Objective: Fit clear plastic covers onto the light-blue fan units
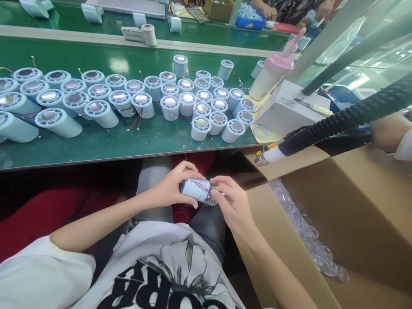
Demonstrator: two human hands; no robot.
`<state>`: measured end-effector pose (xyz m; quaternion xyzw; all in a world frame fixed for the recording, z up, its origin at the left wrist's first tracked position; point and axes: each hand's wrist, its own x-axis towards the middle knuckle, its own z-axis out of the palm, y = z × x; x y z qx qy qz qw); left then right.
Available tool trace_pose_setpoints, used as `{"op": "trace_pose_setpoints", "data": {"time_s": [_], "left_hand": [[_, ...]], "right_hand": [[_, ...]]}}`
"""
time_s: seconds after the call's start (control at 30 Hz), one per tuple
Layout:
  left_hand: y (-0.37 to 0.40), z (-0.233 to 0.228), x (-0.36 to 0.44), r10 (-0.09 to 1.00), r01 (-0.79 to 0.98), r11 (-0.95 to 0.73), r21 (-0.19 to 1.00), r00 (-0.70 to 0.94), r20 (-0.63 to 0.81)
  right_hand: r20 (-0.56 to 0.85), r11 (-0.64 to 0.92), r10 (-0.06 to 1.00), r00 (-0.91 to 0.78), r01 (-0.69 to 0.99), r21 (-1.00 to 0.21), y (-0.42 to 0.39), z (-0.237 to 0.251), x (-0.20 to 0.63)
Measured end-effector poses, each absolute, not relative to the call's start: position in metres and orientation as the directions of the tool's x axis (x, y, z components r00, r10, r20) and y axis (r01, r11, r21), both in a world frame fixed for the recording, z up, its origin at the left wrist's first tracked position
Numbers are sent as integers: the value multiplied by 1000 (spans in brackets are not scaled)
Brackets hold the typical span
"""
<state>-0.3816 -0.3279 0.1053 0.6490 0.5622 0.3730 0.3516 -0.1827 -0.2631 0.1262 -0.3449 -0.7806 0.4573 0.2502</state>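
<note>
Cylinders (96, 112) cover the green bench (96, 148) from the left: some lie on their sides, most stand on end with the metal disc up, packed close, red and white leads trailing between them. Below the bench edge, over the lap, the left hand (172, 184) wraps one cylinder (197, 189) by its body, probably to steady it. The right hand (232, 201) meets its other end, fingertips on it near the red wire; the exact hold there cannot be told. Right of the hands stands an open carton (363, 206) holding clear plastic pieces (309, 234) along its inner wall. Above it hangs a ribbed black hose (337, 124) with a yellow-tipped nozzle.
</note>
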Motion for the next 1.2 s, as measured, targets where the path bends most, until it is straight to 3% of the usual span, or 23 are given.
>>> {"op": "trace_pose_setpoints", "data": {"time_s": [0.13, 0.33, 0.43, 0.5, 0.57, 0.67, 0.87, 1.2], "left_hand": [[-326, 101, -382, 972, 384, -166, 908, 221, 84], [-328, 108, -375, 961, 109, 8, 994, 273, -37], [-331, 106, -373, 974, -71, 121, 990, 203, -104], [-334, 105, -373, 973, -195, 180, 964, 176, -146], [-336, 106, -374, 969, -249, 206, 946, 188, -161], [-337, 112, -377, 957, -185, 208, 961, 243, -161], [-339, 125, -382, 951, 20, 94, 995, 293, -96], [-342, 130, -381, 955, 130, 5, 991, 292, -43]], "right_hand": [[13, 184, 827, -561, 250, -951, -259, 126, -181], [-105, -67, 811, -576, 86, -994, -250, 123, -174], [59, 166, 717, -694, 88, -982, -248, 122, -170], [193, 421, 631, -751, 122, -899, -249, 121, -167], [272, 573, 573, -773, 142, -807, -249, 120, -164], [274, 577, 546, -792, 118, -808, -250, 119, -162], [151, 321, 584, -798, 56, -945, -253, 126, -161], [-38, 64, 608, -793, 97, -993, -258, 132, -159]]}}
